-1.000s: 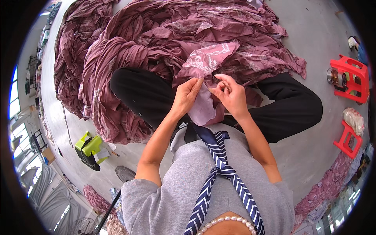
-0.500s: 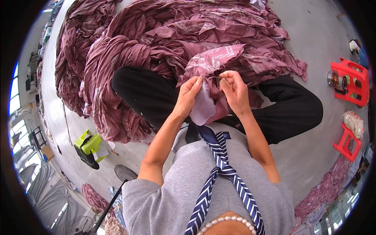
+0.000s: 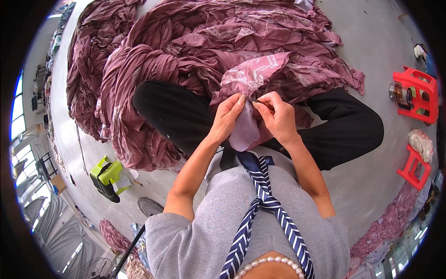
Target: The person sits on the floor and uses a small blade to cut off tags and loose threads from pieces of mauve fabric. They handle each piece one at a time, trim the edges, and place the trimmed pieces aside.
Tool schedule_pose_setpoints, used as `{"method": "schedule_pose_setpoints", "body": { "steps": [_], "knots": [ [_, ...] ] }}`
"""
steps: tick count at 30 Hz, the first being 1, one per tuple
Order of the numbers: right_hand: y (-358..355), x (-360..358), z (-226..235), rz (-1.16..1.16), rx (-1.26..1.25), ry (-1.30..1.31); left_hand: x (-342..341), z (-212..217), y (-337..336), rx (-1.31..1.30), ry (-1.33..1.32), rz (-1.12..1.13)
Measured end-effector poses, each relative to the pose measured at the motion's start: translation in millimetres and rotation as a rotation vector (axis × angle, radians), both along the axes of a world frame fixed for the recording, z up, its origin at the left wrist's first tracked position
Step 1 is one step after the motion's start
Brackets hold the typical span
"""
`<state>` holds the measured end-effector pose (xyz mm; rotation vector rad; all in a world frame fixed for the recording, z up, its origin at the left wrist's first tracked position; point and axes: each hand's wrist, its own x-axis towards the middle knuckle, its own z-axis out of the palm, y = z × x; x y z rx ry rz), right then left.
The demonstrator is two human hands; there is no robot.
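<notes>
A large heap of mauve cloth point(image 3: 200, 60) with a pale printed pattern spreads over the floor in front of me and up to my crossed legs. One corner of it is drawn up between my hands, its paler underside hanging down. My left hand point(image 3: 227, 116) is closed in a pinch on this corner, thumb on top. Close beside it, my right hand point(image 3: 280, 116) is closed too, thumb against forefinger at the cloth's gathered edge. Something small and dark shows between its fingertips, too small to name.
A lime-green box-like seat point(image 3: 111, 176) with a black strap stands on the floor at left. At right are a red plastic stool point(image 3: 425, 76) with a glass jar point(image 3: 398, 94) and a second red stool point(image 3: 412, 172) bearing a plastic bag point(image 3: 421, 145). More cloth lies behind me.
My right hand has turned and come closer to the left, its fingertips now at the cloth edge. A thin thread-like line seen there before no longer shows. The left hand shifted slightly.
</notes>
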<state>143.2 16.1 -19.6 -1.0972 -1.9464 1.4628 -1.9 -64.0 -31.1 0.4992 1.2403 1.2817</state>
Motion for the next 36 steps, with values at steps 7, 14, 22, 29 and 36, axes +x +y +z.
{"method": "schedule_pose_setpoints", "body": {
  "steps": [7,14,22,29,36],
  "knots": [
    [1.2,7.4,-4.6,-0.116,-0.104,0.125,-3.1,0.0,-2.2,0.011,-0.023,0.053],
    [1.9,2.3,-2.8,-0.051,0.096,-0.007,-5.1,-0.4,-1.9,0.077,0.290,-0.057],
    [3.3,-1.1,-5.5,-0.048,0.126,-0.074,-3.0,7.7,2.2,0.192,0.572,-0.133],
    [3.4,-0.1,-9.6,-0.065,0.071,-0.019,-0.8,10.4,1.4,0.220,0.636,-0.168],
    [14.3,0.3,-18.7,-0.183,-0.431,0.432,-3.4,8.9,-0.3,0.213,0.540,-0.122]
  ]
}}
